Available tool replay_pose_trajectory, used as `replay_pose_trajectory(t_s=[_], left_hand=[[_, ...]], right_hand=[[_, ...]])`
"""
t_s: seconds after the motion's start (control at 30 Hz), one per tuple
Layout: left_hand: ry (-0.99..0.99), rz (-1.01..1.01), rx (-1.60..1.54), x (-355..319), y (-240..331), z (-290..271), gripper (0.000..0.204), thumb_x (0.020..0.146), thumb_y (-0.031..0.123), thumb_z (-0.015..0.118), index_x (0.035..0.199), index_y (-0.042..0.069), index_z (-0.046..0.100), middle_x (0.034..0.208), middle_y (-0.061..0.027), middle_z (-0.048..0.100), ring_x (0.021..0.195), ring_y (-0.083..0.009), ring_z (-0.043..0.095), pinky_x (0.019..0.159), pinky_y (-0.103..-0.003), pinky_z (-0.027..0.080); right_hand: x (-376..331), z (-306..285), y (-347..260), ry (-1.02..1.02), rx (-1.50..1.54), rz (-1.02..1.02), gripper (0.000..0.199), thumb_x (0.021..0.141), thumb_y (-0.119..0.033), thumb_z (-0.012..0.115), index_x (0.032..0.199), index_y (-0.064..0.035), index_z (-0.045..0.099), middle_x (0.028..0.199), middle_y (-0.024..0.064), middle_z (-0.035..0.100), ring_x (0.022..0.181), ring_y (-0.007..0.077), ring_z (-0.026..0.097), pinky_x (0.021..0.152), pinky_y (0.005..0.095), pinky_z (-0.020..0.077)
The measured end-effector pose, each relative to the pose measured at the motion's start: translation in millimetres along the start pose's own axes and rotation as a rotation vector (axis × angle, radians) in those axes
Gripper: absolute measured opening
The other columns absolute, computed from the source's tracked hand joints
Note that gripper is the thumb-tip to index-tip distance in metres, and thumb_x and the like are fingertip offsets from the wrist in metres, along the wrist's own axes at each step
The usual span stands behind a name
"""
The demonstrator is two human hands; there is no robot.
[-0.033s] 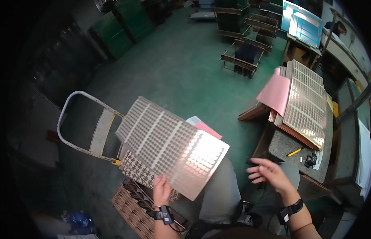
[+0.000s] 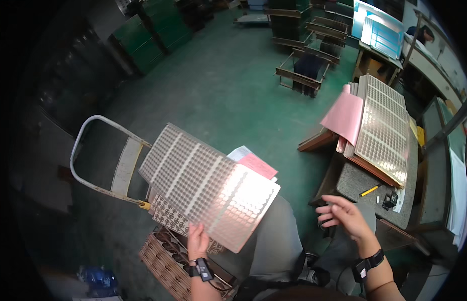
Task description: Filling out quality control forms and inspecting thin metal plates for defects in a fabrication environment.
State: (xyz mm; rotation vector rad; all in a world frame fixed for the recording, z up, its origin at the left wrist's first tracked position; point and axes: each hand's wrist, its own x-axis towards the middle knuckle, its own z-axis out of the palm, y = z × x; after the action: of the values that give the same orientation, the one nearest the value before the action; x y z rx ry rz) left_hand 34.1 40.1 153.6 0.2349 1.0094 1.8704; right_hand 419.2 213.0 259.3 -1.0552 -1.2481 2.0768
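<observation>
My left hand (image 2: 197, 243) grips the near edge of a thin shiny panel (image 2: 188, 173) covered in rows of small round shapes. That panel lies tilted over a stack of other patterned panels (image 2: 168, 213), and light glares off its right end. Pink and white papers (image 2: 253, 163) stick out beyond its far edge. Off to the right, my right hand (image 2: 346, 218) hangs in the air above my leg, fingers apart, with nothing in it. Each wrist wears a black strap with a small device.
A hand trolley (image 2: 100, 118) stands at left. On the right, a bench (image 2: 351, 180) bears a pile of similar panels (image 2: 384, 130), a pink sheet (image 2: 344, 118), a yellow pen-like tool (image 2: 370, 190) and a small black object (image 2: 390, 200). Wooden-framed racks (image 2: 303, 75) stand farther back; a person (image 2: 421, 34) bends over at far right.
The panel and my left hand have shifted slightly left. My right hand has moved a little to the right, still holding nothing.
</observation>
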Motion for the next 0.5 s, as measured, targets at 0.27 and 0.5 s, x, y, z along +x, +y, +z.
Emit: replay_pose_trajectory(t_s=[0.27,0.5], left_hand=[[0.720,-0.166,0.168,36,-38,-137,0.049,0.087,0.003,0.046,0.134,0.007,0.033,0.129,-0.0141,0.045,0.110,-0.0211,0.049,0.083,-0.037,0.046],[0.295,-0.045,0.487,114,-74,2,0.034,0.091,0.014,0.044,0.122,0.000,0.043,0.088,-0.0058,0.055,0.073,-0.0153,0.053,0.064,-0.027,0.045]], right_hand=[[-35,-64,-19,0.439,-0.103,-0.125,0.035,0.093,-0.015,0.042,0.125,-0.0007,0.044,0.106,0.0133,0.060,0.086,0.0162,0.061,0.073,0.0277,0.0514],[-45,-171,2,1.187,-0.818,-0.537,0.032,0.086,-0.005,0.050,0.117,0.0024,0.051,0.108,0.0171,0.059,0.101,0.0269,0.057,0.084,0.0341,0.0457]])
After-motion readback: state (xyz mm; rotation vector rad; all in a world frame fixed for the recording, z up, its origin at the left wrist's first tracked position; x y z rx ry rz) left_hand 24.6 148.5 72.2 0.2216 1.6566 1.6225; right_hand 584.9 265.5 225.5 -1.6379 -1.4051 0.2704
